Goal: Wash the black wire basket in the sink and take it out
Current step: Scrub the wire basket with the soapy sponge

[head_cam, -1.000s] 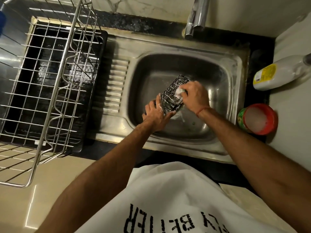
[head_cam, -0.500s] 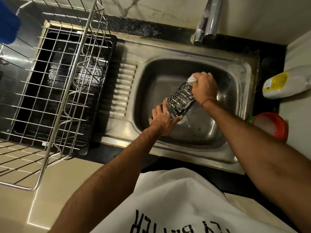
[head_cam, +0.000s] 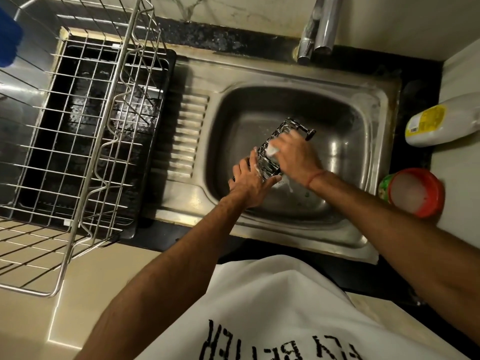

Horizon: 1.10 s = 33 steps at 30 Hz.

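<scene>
The dark counter (head_cam: 161,237) carries a silver wire dish rack (head_cam: 85,141) at its left end, standing over a black drip tray (head_cam: 166,141). To the right of that, the steel sink (head_cam: 374,141) is let into the counter, its ribbed drainboard (head_cam: 191,133) on the left side and a chrome tap (head_cam: 318,27) rising from the back edge.

At the counter's right end a white bottle with a yellow label (head_cam: 441,120) lies on its side, and nearer the front edge stands a red-rimmed tub (head_cam: 413,192) of pale paste.

Inside the sink bowl, towards its left front, the black wire basket (head_cam: 278,146) is held tilted, one end raised towards the back of the sink, streaked with foam. The left hand (head_cam: 249,181) grips the basket's lower end, fingers curled round the wires and thumb across its near edge. The right hand (head_cam: 296,158) lies over the basket's upper side, its fingers closed on a small white scrubber (head_cam: 272,151) pressed against the wires. A red thread (head_cam: 315,176) circles the right wrist. Below, a white shirt with black letters (head_cam: 272,320) fills the near edge.
</scene>
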{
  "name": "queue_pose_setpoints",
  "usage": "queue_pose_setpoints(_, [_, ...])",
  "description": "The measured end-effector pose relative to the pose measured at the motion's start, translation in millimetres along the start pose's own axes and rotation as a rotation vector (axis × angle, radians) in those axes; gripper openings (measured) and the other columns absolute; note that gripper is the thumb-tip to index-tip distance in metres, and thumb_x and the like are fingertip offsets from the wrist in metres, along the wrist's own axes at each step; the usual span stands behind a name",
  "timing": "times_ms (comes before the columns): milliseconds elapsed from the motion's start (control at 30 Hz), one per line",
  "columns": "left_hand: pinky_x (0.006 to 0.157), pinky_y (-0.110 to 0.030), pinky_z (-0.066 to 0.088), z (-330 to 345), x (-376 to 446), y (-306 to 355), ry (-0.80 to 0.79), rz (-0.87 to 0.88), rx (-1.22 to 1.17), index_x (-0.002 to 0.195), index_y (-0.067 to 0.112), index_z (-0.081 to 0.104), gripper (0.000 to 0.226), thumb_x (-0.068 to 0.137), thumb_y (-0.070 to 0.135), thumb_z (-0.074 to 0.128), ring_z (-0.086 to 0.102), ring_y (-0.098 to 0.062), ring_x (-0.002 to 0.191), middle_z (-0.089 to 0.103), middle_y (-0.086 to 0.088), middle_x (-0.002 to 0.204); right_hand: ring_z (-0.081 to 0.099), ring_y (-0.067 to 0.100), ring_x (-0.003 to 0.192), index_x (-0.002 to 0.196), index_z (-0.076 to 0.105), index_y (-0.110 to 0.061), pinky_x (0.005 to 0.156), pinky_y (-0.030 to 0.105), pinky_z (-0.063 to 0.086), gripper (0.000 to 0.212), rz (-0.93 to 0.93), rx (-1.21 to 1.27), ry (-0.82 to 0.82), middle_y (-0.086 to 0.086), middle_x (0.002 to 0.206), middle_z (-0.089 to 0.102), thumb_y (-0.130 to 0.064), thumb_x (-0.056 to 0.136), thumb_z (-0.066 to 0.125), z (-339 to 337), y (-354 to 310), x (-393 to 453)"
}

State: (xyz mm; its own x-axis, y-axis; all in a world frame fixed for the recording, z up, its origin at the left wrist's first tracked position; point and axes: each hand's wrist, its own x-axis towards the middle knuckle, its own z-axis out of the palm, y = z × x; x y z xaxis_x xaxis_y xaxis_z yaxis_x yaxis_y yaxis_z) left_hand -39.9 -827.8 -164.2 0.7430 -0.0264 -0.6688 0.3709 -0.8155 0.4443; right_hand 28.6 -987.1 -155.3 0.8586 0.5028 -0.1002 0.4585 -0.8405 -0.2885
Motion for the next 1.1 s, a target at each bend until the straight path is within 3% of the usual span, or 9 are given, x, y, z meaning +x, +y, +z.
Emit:
queue_pose_setpoints(67, [0.122,-0.062,0.028,2,0,0,0.001,0.005,-0.003,0.171,0.030,-0.015,0.111,0.098,0.078,0.053,0.021,-0.034,0.153,0.019,-0.010,0.167,0.055,0.027,0.106,0.117,0.068,-0.018,0.081,0.040,0.055,0.026,-0.093,0.005,-0.053,0.005,0.114,0.068,-0.009,0.093,0.064,-2,10,-23])
queue_pose_setpoints(200, [0.123,-0.063,0.026,1,0,1,0.006,0.009,-0.012,0.171,0.030,-0.012,0.111,0.097,0.077,0.055,0.020,-0.033,0.153,0.020,-0.008,0.166,0.055,0.034,0.102,0.109,0.068,-0.015,0.079,0.043,0.051,0.021,0.275,0.018,0.121,0.012,0.108,0.067,-0.004,0.094,0.061,-21,48,-18])
queue_pose_setpoints(233, [0.123,-0.062,0.026,1,0,1,0.005,0.007,-0.011,0.171,0.030,-0.013,0.111,0.097,0.077,0.055,0.020,-0.033,0.153,0.020,-0.008,0.166,0.055,0.034,0.101,0.109,0.069,-0.014,0.079,0.043,0.050,0.022,0.272,0.019,0.134,0.012,0.108,0.067,-0.003,0.093,0.060,-19,47,-19])
queue_pose_setpoints(333, [0.123,-0.062,0.027,1,-1,2,-0.005,0.004,0.003,0.171,0.028,-0.014,0.111,0.098,0.077,0.053,0.021,-0.034,0.153,0.020,-0.010,0.167,0.058,0.028,0.103,0.114,0.068,-0.016,0.078,0.039,0.055,0.028,-0.069,0.028,-0.010,0.009,0.111,0.067,-0.008,0.088,0.062,1,11,-37])
queue_pose_setpoints(400, [0.122,-0.063,0.028,0,0,1,-0.014,0.009,0.001,0.171,0.029,-0.014,0.111,0.098,0.077,0.054,0.021,-0.034,0.153,0.020,-0.010,0.167,0.058,0.027,0.103,0.114,0.067,-0.016,0.076,0.037,0.057,0.029,-0.141,0.027,-0.047,0.007,0.111,0.065,-0.009,0.087,0.064,2,8,-46])
queue_pose_setpoints(567, [0.123,-0.063,0.027,0,1,1,-0.013,0.004,-0.012,0.171,0.030,-0.014,0.113,0.097,0.075,0.058,0.021,-0.034,0.152,0.020,-0.009,0.166,0.055,0.038,0.103,0.112,0.067,-0.011,0.086,0.046,0.047,0.022,0.369,0.020,0.149,0.017,0.109,0.065,-0.002,0.095,0.057,-28,74,-15])
queue_pose_setpoints(733, [0.123,-0.062,0.027,0,1,2,-0.012,0.001,-0.013,0.171,0.029,-0.014,0.112,0.098,0.075,0.057,0.022,-0.034,0.151,0.021,-0.009,0.164,0.052,0.031,0.101,0.114,0.065,-0.011,0.084,0.042,0.050,0.023,-0.029,0.011,-0.001,0.011,0.110,0.062,-0.003,0.092,0.063,-16,59,-21])
queue_pose_setpoints(867, [0.123,-0.064,0.028,1,1,1,-0.014,0.001,0.001,0.171,0.029,-0.014,0.113,0.097,0.077,0.057,0.023,-0.035,0.150,0.021,-0.009,0.164,0.052,0.036,0.101,0.110,0.068,-0.009,0.092,0.043,0.040,0.014,0.242,0.075,0.078,0.016,0.108,0.065,-0.008,0.097,0.063,-22,67,13])
queue_pose_setpoints(1100, [0.122,-0.063,0.030,-1,3,1,-0.024,0.001,0.007,0.171,0.029,-0.014,0.113,0.096,0.078,0.055,0.023,-0.034,0.150,0.022,-0.009,0.163,0.053,0.035,0.105,0.114,0.070,-0.011,0.092,0.042,0.042,0.019,0.215,0.043,0.014,0.016,0.112,0.066,-0.014,0.098,0.061,-20,55,55])
